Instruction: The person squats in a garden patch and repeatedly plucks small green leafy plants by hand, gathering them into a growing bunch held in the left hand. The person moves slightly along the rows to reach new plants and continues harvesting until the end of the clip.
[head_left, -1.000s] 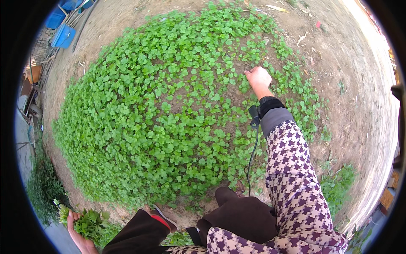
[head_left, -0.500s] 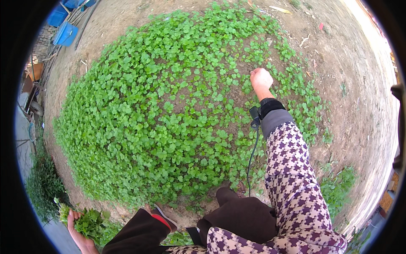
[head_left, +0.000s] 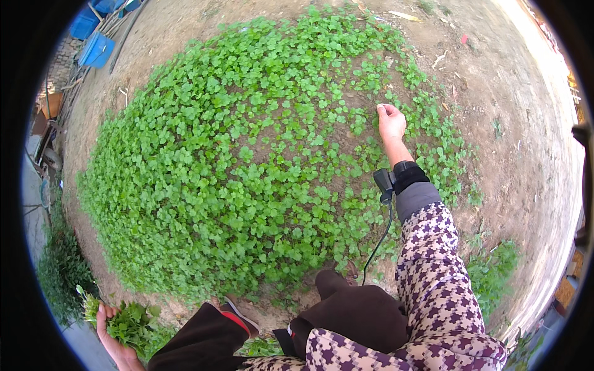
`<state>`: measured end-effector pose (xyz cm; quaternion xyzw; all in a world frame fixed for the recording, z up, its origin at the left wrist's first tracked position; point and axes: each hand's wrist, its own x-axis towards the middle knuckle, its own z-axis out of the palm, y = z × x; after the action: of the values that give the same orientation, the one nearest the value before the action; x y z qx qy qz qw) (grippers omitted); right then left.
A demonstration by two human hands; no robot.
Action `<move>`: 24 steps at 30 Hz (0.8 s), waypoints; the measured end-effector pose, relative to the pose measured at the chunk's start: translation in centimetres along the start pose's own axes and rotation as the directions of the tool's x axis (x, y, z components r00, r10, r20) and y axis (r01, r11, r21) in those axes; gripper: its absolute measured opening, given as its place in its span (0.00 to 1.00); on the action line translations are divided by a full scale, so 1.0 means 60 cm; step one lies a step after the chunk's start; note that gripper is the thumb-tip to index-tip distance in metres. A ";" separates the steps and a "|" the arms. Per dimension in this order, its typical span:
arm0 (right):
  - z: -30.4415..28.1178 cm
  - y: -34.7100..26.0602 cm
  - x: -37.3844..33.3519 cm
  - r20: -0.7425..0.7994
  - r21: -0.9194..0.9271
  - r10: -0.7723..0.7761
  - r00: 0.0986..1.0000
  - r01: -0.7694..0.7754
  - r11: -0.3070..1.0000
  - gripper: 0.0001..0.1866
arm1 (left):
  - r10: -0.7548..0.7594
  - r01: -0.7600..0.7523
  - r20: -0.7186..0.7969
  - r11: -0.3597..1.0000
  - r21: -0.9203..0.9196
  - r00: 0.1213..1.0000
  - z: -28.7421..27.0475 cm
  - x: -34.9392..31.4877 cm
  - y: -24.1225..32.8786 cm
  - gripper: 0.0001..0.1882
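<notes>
At the lower left my left hand is closed round a bunch of leafy greens, with pale stem ends poking out to the left and leaves spilling to the right. My right hand reaches over the right part of a bed of low green plants. Its thumb and fingers are pinched together; whatever they hold, if anything, is too small to tell. Brown soil shows between the thinner plants around it. On my right wrist sits a black band with a small black device and a cable.
Below the bed are my shoe and dark-trousered knees. A blue bucket stands at the far left near sticks. More greenery grows at the right, and a dark bush at the left. Bare ground borders the bed.
My right hand has shifted slightly right and turned, lifting so that the thumb and pinched fingers show more. The left hand and its bunch have barely moved.
</notes>
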<state>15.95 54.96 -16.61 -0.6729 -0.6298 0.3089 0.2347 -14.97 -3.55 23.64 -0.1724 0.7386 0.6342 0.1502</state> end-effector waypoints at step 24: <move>-0.581 0.300 -0.176 -0.410 -0.491 -0.073 0.909 -0.153 0.857 0.11 | 0.092 -0.076 0.175 0.993 -0.095 0.980 -0.018 -0.037 0.015 0.11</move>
<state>53.22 45.27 -3.69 -0.7741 -0.6100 -0.0149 0.1686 -13.37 -4.37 25.59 -0.0895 0.7002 0.6847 0.1814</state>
